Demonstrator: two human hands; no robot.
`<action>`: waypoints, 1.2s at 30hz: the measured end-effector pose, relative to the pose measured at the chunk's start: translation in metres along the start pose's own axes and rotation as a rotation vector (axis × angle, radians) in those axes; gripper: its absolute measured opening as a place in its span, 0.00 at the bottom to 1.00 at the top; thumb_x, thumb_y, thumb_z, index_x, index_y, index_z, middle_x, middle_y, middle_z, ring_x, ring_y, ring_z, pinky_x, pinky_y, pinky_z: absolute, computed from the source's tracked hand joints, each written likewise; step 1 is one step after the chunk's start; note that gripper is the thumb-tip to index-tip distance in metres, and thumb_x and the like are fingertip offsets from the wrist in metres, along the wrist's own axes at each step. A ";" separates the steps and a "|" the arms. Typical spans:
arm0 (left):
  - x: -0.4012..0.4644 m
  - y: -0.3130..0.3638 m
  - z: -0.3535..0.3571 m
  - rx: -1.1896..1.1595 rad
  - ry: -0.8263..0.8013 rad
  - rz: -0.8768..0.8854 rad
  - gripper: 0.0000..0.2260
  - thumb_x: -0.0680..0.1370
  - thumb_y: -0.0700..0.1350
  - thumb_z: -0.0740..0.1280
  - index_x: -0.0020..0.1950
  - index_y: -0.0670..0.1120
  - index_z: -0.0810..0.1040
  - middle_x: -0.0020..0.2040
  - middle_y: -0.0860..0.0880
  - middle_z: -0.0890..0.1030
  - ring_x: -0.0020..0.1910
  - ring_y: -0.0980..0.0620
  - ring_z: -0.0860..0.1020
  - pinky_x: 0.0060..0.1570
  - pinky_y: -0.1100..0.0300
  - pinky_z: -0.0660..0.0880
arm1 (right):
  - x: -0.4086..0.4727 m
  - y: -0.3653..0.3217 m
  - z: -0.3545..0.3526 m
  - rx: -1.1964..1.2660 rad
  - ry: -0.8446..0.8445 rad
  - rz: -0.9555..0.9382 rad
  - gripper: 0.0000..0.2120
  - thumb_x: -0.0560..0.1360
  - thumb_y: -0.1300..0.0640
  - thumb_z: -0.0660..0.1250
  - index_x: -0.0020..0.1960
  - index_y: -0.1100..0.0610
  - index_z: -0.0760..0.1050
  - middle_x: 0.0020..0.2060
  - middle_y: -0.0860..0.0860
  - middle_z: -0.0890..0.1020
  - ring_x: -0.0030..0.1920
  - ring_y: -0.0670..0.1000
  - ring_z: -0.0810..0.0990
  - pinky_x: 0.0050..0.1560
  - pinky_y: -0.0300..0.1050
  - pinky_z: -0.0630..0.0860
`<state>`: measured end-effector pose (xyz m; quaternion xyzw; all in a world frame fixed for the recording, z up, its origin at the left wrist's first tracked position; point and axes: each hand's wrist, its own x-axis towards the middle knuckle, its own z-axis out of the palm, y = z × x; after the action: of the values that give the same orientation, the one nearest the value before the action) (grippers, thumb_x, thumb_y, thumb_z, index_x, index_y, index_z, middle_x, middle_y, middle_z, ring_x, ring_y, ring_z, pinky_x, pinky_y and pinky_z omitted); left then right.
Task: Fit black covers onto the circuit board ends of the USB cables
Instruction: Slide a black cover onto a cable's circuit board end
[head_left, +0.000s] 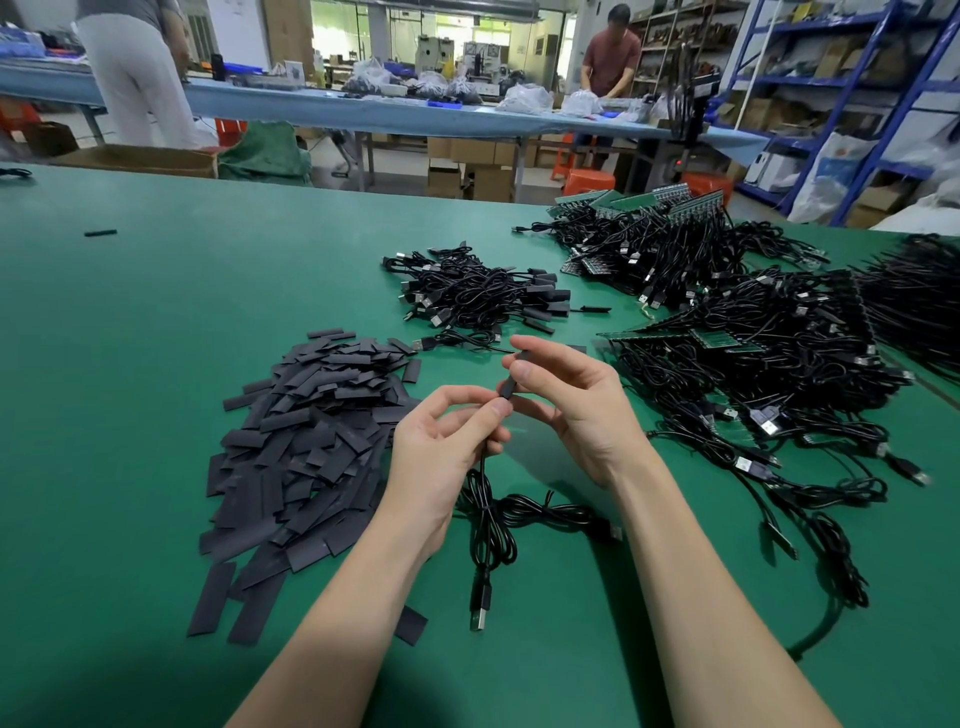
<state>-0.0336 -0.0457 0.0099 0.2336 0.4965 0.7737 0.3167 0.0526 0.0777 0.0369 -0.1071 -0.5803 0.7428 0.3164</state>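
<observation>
Hands meet above the green desk (156, 322), both working on one black cover (511, 376) held upright between them. The right hand (576, 410) pinches the cover's upper part between thumb and forefinger, the other fingers loosely curled. The left hand (447, 441) pinches the cover's lower end, where one USB cable (488, 514) comes out; whether the circuit board is fully inside cannot be told. That cable hangs down to the desk, loops twice or so, and ends in a USB plug (480, 610) lying near the left forearm.

Left of the hands lies one heap of loose flat black covers (306, 447) (far too many to count), with a few strays at its near edge. Beyond the hands sits one small pile of cables with covers fitted (483, 296). To the right spread two larger piles of uncovered cables (769, 353), some with green circuit boards (670, 205) showing. One lone black piece (100, 233) lies far left on the desk.

Two people (610, 52) stand at a long blue bench (363, 111) behind.
</observation>
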 end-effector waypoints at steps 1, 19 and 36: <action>0.000 0.000 0.000 0.004 0.001 0.001 0.03 0.76 0.37 0.73 0.47 0.43 0.82 0.41 0.41 0.85 0.34 0.55 0.80 0.38 0.66 0.77 | 0.000 0.000 -0.001 0.007 0.007 0.007 0.13 0.66 0.58 0.78 0.51 0.54 0.87 0.44 0.54 0.85 0.43 0.52 0.85 0.50 0.47 0.82; 0.007 0.009 0.003 -0.296 0.130 0.001 0.05 0.79 0.34 0.68 0.48 0.44 0.76 0.37 0.47 0.82 0.35 0.54 0.80 0.38 0.62 0.80 | 0.000 -0.011 -0.006 -0.554 -0.358 0.493 0.15 0.71 0.54 0.78 0.55 0.53 0.79 0.40 0.49 0.85 0.33 0.45 0.78 0.27 0.34 0.68; 0.007 -0.012 0.014 0.259 0.123 0.284 0.16 0.80 0.53 0.69 0.36 0.48 0.70 0.29 0.53 0.69 0.28 0.55 0.66 0.29 0.61 0.66 | 0.013 -0.030 -0.014 -0.095 0.112 0.358 0.07 0.75 0.61 0.73 0.40 0.56 0.76 0.27 0.46 0.79 0.33 0.44 0.81 0.32 0.32 0.78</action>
<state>-0.0256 -0.0285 0.0047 0.2924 0.5723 0.7531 0.1410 0.0604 0.1004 0.0635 -0.2646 -0.5677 0.7519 0.2059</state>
